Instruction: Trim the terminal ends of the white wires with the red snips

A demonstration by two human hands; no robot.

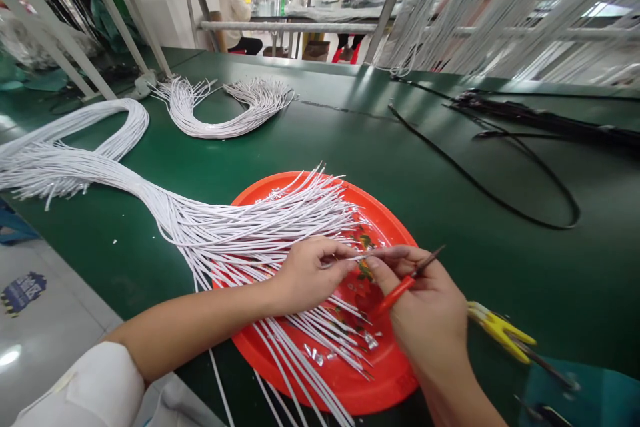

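Observation:
My left hand [313, 273] is closed, thumb and forefinger pinching a thin white wire [357, 258] close to its end. My right hand [425, 300] touches the same wire's end with thumb and fingertips. Lodged in that hand is a red-handled tool [397, 295] with a dark pointed metal tip; its exact kind is unclear. Under both hands lies a loose fan of white wires [250, 227], spread across a red tray [380, 400] with a flower print. Small clear scraps [315, 353] are scattered on the tray.
Yellow-handled pliers or cutters [500, 330] lie right of the tray, by a teal item [590, 393]. Coiled white wire bundles [220, 127] and black cables [550, 120] rest on the green table [340, 147]. Wires hang at the upper right. Two people sit beyond the rack.

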